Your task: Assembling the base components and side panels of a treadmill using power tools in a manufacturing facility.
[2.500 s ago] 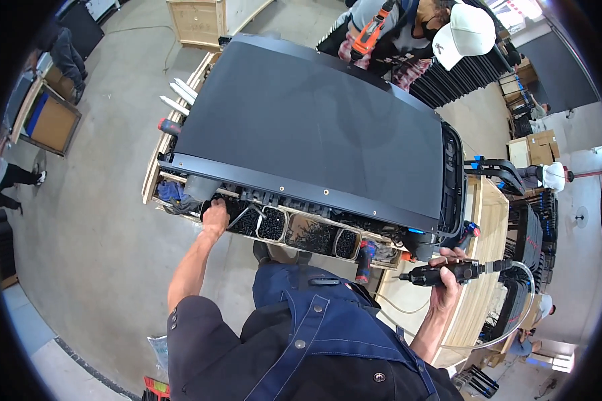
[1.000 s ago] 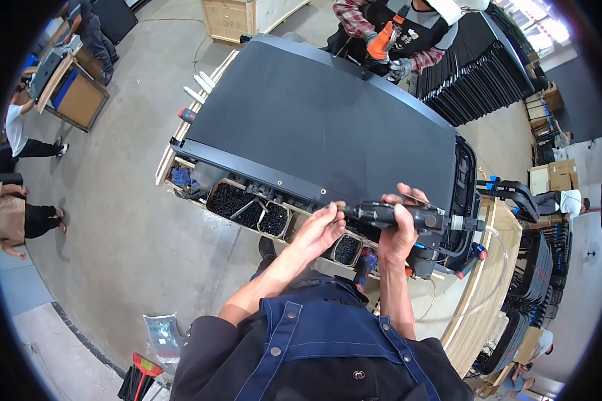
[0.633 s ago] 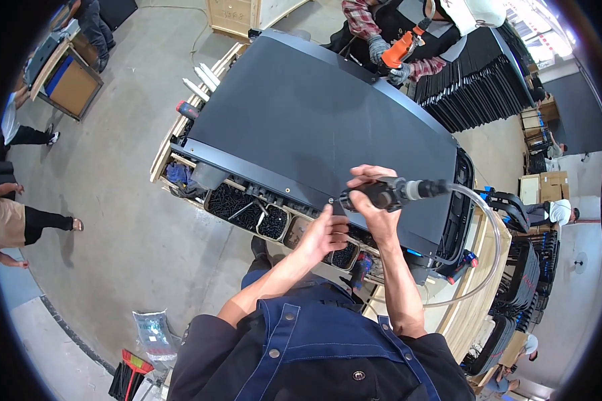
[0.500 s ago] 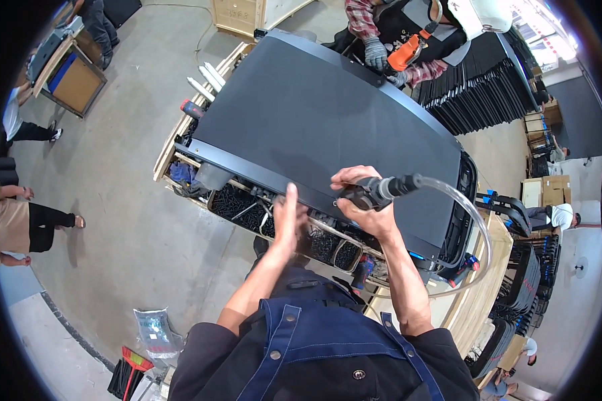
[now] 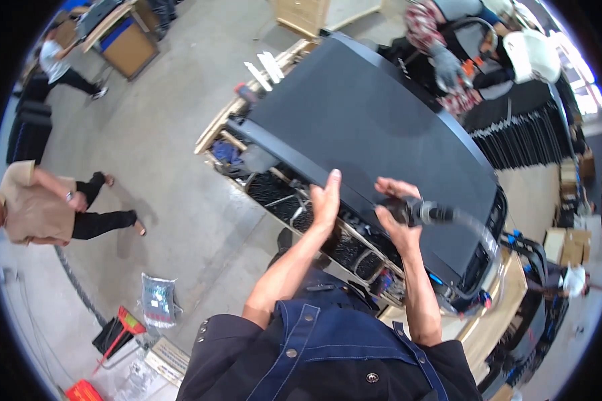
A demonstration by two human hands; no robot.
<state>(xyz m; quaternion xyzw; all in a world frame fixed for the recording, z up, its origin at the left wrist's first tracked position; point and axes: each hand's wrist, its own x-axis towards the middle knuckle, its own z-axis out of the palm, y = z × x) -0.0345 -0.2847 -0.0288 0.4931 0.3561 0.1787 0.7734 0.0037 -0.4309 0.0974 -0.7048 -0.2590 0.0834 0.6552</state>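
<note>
The right hand is wrapped around the body of a black cylindrical power tool, fingers closed over its grip. The tool lies roughly level above the near edge of a large dark grey flat panel, its nose pointing toward the panel's right end. A pale, blurred hose runs from the tool's right end toward the panel's right corner.

The left hand is flat and empty, fingers straight and together, pointing up. It stands just left of the tool, apart from it, above the panel's near edge.

The panel rests on a light wooden frame. Below its near edge, a row of black ribbed components with wiring sits exposed inside the assembly.

At the panel's far edge, another person's gloved hand is raised above the surface, beside a white cap. On the concrete floor to the left, a person in a beige shirt crouches. A clear plastic bag and a red broom lie near the lower left.
</note>
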